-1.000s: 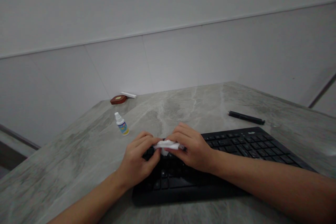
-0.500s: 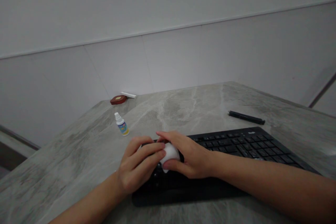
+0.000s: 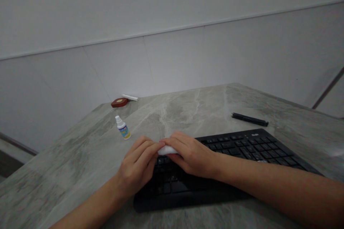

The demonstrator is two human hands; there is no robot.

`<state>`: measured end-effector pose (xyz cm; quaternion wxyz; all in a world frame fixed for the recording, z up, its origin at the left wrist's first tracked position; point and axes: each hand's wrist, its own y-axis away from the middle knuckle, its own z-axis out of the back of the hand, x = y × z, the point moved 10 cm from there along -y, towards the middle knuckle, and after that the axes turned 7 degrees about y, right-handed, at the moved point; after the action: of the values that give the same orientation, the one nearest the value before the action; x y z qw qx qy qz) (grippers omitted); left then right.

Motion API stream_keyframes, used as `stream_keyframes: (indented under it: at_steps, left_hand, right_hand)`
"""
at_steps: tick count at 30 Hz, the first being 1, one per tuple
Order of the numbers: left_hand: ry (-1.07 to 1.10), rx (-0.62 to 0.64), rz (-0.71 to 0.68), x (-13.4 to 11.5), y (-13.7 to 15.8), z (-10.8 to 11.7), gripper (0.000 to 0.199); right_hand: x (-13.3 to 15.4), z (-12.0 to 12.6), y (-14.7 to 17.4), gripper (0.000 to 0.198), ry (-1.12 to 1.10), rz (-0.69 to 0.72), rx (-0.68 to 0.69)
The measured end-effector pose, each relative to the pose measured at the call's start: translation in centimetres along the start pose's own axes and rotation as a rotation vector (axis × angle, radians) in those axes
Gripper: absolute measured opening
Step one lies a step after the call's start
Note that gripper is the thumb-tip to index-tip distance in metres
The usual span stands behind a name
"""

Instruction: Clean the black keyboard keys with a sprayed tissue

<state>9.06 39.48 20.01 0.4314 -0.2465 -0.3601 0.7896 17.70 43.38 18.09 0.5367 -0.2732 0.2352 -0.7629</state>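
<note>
A soft white lump (image 3: pixel 167 150) lies between my hands, low over the left part of a black keyboard (image 3: pixel 185 190). I cannot make out whether it is putty or wadded tissue. Curled over its right side is my right hand (image 3: pixel 189 155), closed, with the thumb below and the fingers above. My left hand (image 3: pixel 139 161) is closed at the lump's left end, its fingertips meeting those of the right. The left hand and the right forearm cover some of the keys.
A small white bottle (image 3: pixel 123 127) with a coloured label stands left of the keyboard. Behind it are a reddish-brown case (image 3: pixel 119 102) and a white strip (image 3: pixel 130 97) by the wall. A black pen-like object (image 3: pixel 249 119) lies beyond the keyboard on the grey marbled table (image 3: pixel 182 109).
The white lump has gone from a rounded ball to a flatter, longer shape. Both hands have shifted slightly, and the right fingers now lie further over it. More left-side keys show.
</note>
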Motion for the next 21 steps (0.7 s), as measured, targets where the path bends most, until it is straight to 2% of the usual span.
stream_keyframes:
  at_steps: [5,9,12,14,17,21]
  left_hand:
    - [-0.143,0.111,-0.014,-0.6,-0.4,-0.8,0.028]
    - [-0.344,0.202,-0.060,-1.2,-1.0,-1.3,0.023]
    - [-0.401,0.254,-0.027,-0.9,-1.1,-1.7,0.027]
    - [-0.330,0.280,0.025,-0.4,-0.9,-1.9,0.029]
    - [-0.094,0.368,0.160,0.7,-0.2,-2.7,0.029]
    - [0.192,0.510,0.346,1.9,1.0,-3.8,0.026]
  right_hand:
    - [0.0,-0.9,0.0,0.021,0.057,-0.019,0.120]
    - [0.1,-0.7,-0.1,0.021,0.070,-0.014,0.119]
    - [0.3,-0.8,-0.2,0.019,0.146,0.018,0.132]
    - [0.5,-1.1,-0.2,0.016,0.205,0.057,0.154]
    - [0.9,-1.6,-0.1,0.015,0.262,0.111,0.180]
    - [1.3,-1.9,0.2,0.014,0.224,0.149,0.176]
